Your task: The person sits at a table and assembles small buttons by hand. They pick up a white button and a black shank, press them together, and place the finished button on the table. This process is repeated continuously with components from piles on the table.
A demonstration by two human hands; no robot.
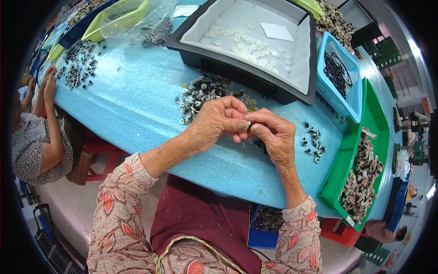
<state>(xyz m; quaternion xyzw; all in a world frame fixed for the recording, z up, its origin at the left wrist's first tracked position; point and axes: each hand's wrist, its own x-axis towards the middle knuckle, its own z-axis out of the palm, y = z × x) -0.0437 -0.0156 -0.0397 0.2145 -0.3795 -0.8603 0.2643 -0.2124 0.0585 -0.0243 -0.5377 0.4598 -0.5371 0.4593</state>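
My left hand [212,122] and my right hand [276,139] meet over the blue table, thumbs and fingertips pinched together. Between them is a small black-and-white round piece [249,124], mostly covered by the fingers. Just beyond my left hand lies a heap of small black and white round plastic pieces [198,93], with a few yellowish ones at its right. A smaller scatter of black-and-white pieces [315,145] lies right of my right hand. Behind the heap stands a black tray [242,68] with a white lining, holding many translucent white discs [255,48] and a white paper slip [277,32].
A light-blue basket [325,86] holds black pieces; beside it, a green tray [383,123] contains spotted plush fabric [363,178]. At the left, another person's hands [48,84] rest at the table edge near a second heap [78,64]. A clear plastic bag [137,20] lies farther back.
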